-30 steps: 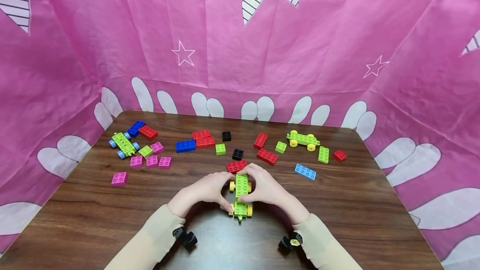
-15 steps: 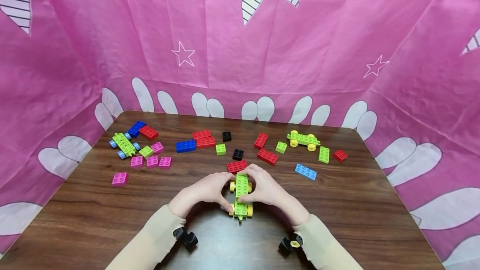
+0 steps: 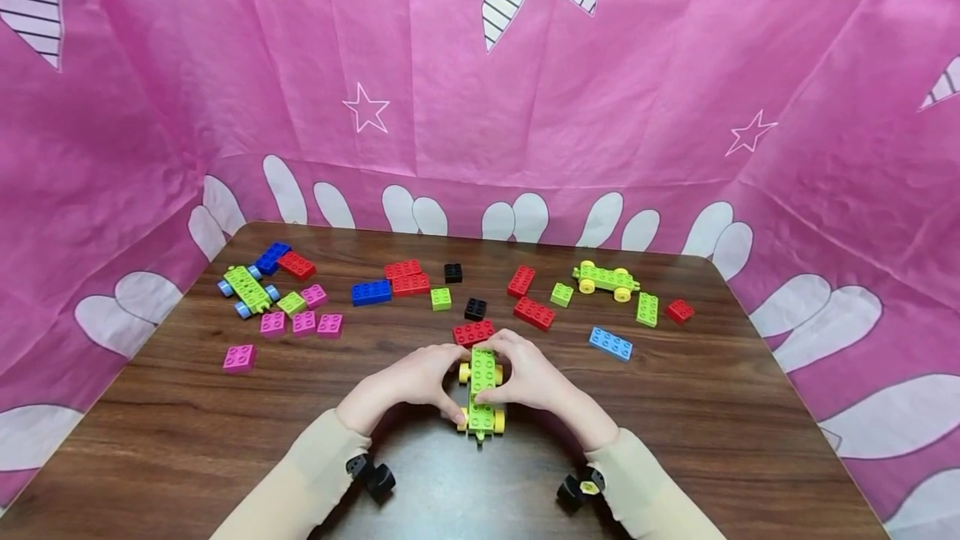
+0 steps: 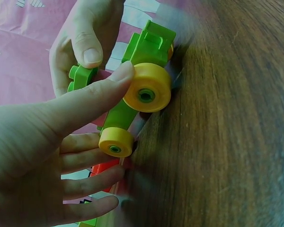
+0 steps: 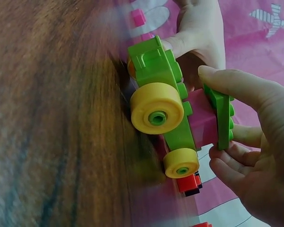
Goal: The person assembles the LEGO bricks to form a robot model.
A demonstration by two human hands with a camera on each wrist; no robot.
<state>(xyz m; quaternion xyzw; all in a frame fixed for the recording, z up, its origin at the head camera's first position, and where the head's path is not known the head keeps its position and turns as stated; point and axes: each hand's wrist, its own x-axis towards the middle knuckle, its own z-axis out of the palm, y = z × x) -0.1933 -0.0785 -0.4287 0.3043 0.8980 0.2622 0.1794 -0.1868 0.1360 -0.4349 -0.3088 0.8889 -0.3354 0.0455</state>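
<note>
Near the table's front middle stands a green toy car base [image 3: 482, 418] with yellow wheels. A pink brick [image 5: 202, 120] is on its studs, under a flat green eight-stud brick [image 3: 483, 367] that overhangs it toward the near end. My left hand [image 3: 431, 375] holds the base from the left, thumb against the near yellow wheel [image 4: 148, 89] and fingers along the farther wheel [image 4: 115, 142]. My right hand [image 3: 528, 373] pinches the flat green brick between thumb and fingers, the thumb at its near end. From above, the pink brick is hidden.
A red brick [image 3: 473, 332] lies just beyond the hands. Farther back are black bricks [image 3: 476, 309], red bricks and blue bricks [image 3: 371, 292]. Pink bricks [image 3: 239, 358] and a blue-wheeled base [image 3: 248, 289] lie left; another yellow-wheeled base [image 3: 607, 278] and a light blue brick [image 3: 611, 343] lie right.
</note>
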